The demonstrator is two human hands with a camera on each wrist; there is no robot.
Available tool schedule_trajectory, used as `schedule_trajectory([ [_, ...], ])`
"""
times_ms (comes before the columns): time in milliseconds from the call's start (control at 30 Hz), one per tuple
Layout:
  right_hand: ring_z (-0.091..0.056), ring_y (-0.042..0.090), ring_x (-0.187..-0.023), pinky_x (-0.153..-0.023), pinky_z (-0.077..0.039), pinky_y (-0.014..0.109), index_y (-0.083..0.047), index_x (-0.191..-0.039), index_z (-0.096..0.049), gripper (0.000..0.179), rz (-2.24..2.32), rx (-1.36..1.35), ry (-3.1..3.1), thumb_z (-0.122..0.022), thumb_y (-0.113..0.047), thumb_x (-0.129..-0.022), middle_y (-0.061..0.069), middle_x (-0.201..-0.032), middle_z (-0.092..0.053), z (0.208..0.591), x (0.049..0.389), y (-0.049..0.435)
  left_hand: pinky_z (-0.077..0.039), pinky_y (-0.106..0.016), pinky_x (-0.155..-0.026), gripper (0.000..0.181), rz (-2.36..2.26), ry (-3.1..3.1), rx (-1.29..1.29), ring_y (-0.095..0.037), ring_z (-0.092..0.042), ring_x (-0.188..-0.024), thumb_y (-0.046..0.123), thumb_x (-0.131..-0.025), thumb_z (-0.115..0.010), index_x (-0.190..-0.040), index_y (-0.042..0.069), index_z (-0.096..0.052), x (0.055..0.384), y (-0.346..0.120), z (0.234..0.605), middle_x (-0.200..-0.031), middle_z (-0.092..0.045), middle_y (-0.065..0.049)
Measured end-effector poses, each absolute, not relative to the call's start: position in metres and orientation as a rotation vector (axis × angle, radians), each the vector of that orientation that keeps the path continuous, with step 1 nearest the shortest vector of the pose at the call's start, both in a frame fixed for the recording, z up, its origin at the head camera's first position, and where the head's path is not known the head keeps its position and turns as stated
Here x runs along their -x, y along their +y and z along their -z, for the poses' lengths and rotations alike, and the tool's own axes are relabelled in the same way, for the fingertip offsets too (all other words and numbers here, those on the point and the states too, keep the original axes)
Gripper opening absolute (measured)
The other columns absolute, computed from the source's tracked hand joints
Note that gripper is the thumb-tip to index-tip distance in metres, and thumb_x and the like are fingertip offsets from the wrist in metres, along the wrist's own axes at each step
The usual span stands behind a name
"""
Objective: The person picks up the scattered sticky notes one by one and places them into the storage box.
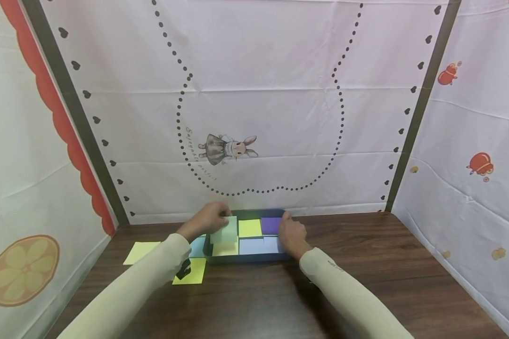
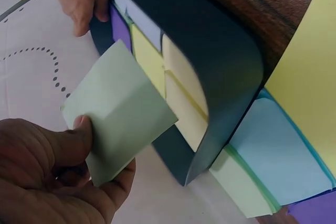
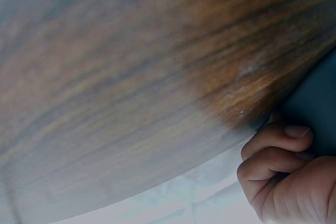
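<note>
1. The left hand (image 1: 209, 219) is pinching the green note (image 2: 121, 103) by one edge, thumb on one face and fingers behind.
2. From where I'm standing, the note is hanging over the left end of the tray (image 1: 254, 258), partly covering the cream pad (image 1: 225, 249). Whether a low corner is touching anything, I can't tell.
3. The note is lying just rightward of the left hand and toward the person. It is looking nearly square, so no long axis is standing out; the tray's is running left to right.
4. The left hand is being the nearer one. The right hand (image 1: 292, 234) is gripping the tray's opposite end, fingers curling against the wall, beside the purple pad (image 1: 270, 226).
5. A yellow pad (image 1: 250, 228) is sitting between note and purple pad.
6. Outside the tray, on its left, a blue pad (image 1: 197, 248) is resting on the table (image 1: 254, 301).
</note>
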State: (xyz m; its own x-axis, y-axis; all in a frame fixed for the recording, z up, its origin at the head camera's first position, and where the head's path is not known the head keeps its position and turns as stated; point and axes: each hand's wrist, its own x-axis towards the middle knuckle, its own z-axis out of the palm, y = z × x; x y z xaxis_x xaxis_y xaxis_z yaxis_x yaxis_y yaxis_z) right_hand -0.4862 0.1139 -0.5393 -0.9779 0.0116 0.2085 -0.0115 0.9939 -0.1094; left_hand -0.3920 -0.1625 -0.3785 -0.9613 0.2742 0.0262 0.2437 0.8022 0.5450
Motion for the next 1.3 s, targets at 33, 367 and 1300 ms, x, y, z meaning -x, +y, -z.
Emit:
schedule_trajectory([
  [33, -0.078, 0.036, -0.074, -0.056, -0.057, 0.047, -0.003, -0.119, -0.048, 0.015, -0.167, 0.001, -2.927, -0.054, -0.012, -0.109, 0.017, -0.083, -0.074, 0.539, 0.485, 0.114, -0.060, -0.052, -0.099, 0.013, -0.864, 2.921, -0.427, -0.027, -0.069, -0.103, 0.002, -0.102, -0.072, -0.114, 0.002, -0.078, 0.392, -0.162, 0.380, -0.116, -0.077, -0.015],
  [367, -0.079, 0.036, -0.076, -0.059, -0.060, 0.047, -0.002, -0.124, -0.049, 0.015, -0.199, 0.052, -2.964, -0.048, -0.013, -0.113, 0.018, -0.085, -0.077, 0.537, 0.483, 0.112, -0.060, -0.050, -0.098, 0.012, -0.743, 2.842, -0.481, -0.024, -0.067, -0.102, 0.005, -0.103, -0.074, -0.112, 0.006, -0.081, 0.393, -0.159, 0.391, -0.115, -0.078, -0.010],
  [1300, -0.076, 0.033, -0.070, -0.053, -0.057, 0.044, -0.002, -0.127, -0.050, 0.021, -0.161, 0.050, -2.949, -0.053, -0.013, -0.110, 0.015, -0.074, -0.068, 0.538, 0.489, 0.113, -0.065, -0.050, -0.096, 0.014, -0.634, 2.937, -0.488, -0.022, -0.073, -0.094, 0.004, -0.097, -0.080, -0.109, 0.006, -0.085, 0.400, -0.153, 0.421, -0.109, -0.084, -0.009],
])
